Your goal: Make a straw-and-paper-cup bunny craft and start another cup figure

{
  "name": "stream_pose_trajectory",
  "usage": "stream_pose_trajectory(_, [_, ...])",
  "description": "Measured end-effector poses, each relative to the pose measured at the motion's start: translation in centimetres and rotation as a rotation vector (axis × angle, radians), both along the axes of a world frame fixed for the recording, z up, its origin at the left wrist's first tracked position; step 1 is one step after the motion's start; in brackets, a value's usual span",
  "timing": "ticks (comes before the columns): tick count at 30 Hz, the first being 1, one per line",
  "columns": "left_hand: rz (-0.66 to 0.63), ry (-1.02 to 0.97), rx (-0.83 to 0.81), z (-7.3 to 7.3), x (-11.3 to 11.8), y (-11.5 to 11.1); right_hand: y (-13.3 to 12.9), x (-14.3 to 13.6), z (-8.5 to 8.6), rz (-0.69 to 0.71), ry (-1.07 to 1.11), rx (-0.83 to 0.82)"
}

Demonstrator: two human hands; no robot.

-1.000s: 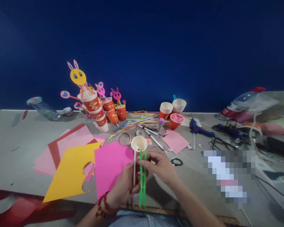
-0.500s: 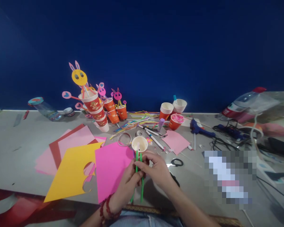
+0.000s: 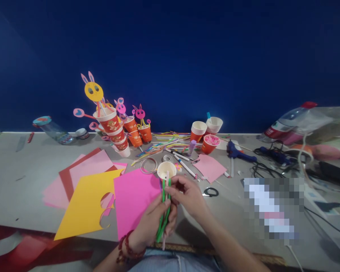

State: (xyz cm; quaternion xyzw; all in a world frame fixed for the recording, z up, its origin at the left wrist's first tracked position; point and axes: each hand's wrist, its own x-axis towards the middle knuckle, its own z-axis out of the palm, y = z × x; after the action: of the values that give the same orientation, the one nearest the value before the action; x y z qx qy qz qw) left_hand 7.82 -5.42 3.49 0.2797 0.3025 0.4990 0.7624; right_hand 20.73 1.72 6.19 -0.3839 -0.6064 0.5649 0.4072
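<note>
Two green strips (image 3: 163,215) and a thin pale stick (image 3: 167,192) run lengthwise between my hands. My left hand (image 3: 158,217), a red bead bracelet at its wrist, is closed round their lower part. The fingers of my right hand (image 3: 184,192) pinch the upper part of the green strips. Just beyond the fingertips stands a white-lined paper cup (image 3: 166,170), and the stick's top end overlaps its near rim. Under and beside my left hand lies a bright pink sheet (image 3: 136,200).
Yellow paper (image 3: 82,204) and stacked pink sheets lie left. Decorated cups (image 3: 110,124) stand behind them. Straws (image 3: 170,141), markers, red cups (image 3: 198,132) and tape rolls are at the back. Scissors (image 3: 211,192), a blue glue gun (image 3: 238,153), cables and a bottle (image 3: 289,121) lie right.
The lower ends of the green strips have come together in my left hand, and the pale stick now shows below it. My right hand has shifted slightly up along the strips.
</note>
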Motion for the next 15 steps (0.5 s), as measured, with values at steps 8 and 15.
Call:
stream_pose_trajectory(8, [-0.124, -0.197, 0.012, 0.05, -0.44, 0.23, 0.09, -0.17, 0.32, 0.08, 0.157, -0.269])
stream_pose_trajectory(15, [-0.193, -0.218, -0.051, 0.14, -0.8, 0.33, 0.0, -0.25, -0.03, 0.053, 0.228, -0.328])
